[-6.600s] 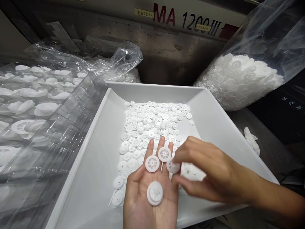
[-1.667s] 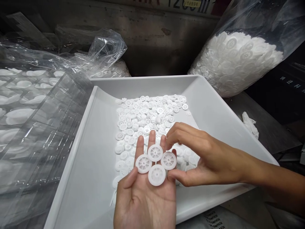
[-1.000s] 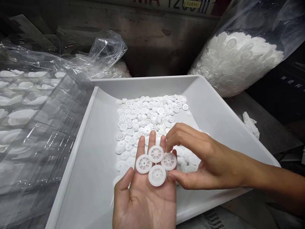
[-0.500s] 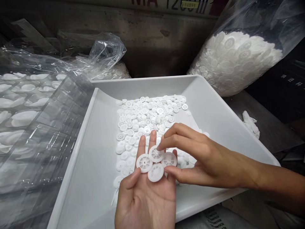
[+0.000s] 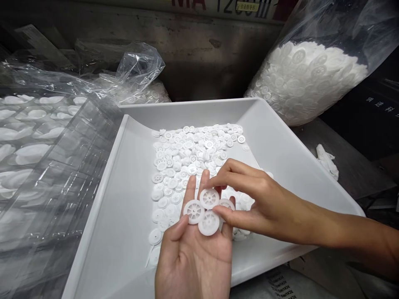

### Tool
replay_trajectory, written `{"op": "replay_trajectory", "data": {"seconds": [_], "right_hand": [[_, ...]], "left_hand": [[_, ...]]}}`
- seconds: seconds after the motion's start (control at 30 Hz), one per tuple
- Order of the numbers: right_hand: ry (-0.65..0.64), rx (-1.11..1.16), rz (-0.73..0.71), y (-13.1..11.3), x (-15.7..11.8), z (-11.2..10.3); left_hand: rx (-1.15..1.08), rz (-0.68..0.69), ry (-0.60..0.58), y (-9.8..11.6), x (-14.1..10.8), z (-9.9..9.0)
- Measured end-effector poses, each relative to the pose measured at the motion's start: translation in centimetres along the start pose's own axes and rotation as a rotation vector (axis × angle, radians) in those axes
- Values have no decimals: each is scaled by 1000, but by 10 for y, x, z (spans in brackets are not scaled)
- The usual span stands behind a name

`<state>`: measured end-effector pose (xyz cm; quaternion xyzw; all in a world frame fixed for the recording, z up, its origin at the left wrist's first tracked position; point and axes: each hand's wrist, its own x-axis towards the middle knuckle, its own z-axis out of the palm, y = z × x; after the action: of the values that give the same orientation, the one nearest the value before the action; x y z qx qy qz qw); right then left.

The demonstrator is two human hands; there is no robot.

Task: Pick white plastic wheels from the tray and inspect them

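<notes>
My left hand point(image 5: 193, 259) lies palm up over the tray, holding several white plastic spoked wheels on its fingers. One wheel point(image 5: 193, 211) sits at the left of the cluster, and another point(image 5: 209, 198) at the top. My right hand point(image 5: 258, 203) reaches in from the right. Its index finger rests over the top wheel and its thumb presses the edge of the lowest wheel point(image 5: 208, 223). A fourth wheel point(image 5: 226, 204) is partly hidden behind the right thumb and the lowest wheel.
A white sloped tray point(image 5: 187, 107) holds a spread of loose white wheels point(image 5: 183, 162) under my hands. A clear bag of wheels point(image 5: 307, 74) leans at the right. Clear plastic sheeting point(image 5: 46, 141) lies at the left, and a crumpled white tissue point(image 5: 327, 162) lies on a metal ledge.
The right hand has closed in on the wheels, and its thumb now sits on the lowest wheel. The wheel cluster has shifted slightly and tightened, with the rightmost wheel now partly covered.
</notes>
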<state>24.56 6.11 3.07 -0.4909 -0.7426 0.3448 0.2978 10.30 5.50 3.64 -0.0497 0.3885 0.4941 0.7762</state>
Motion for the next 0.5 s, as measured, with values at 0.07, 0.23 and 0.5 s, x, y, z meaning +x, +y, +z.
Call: {"op": "replay_trajectory", "data": {"seconds": [0.07, 0.23, 0.5], "right_hand": [[8, -7, 10, 1, 0, 1], [34, -35, 9, 2, 0, 2], [12, -39, 28, 3, 2, 1]], "left_hand": [[2, -12, -9, -1, 1, -2], [-22, 6, -118, -7, 9, -16], [-51, 6, -171, -10, 14, -22]]}}
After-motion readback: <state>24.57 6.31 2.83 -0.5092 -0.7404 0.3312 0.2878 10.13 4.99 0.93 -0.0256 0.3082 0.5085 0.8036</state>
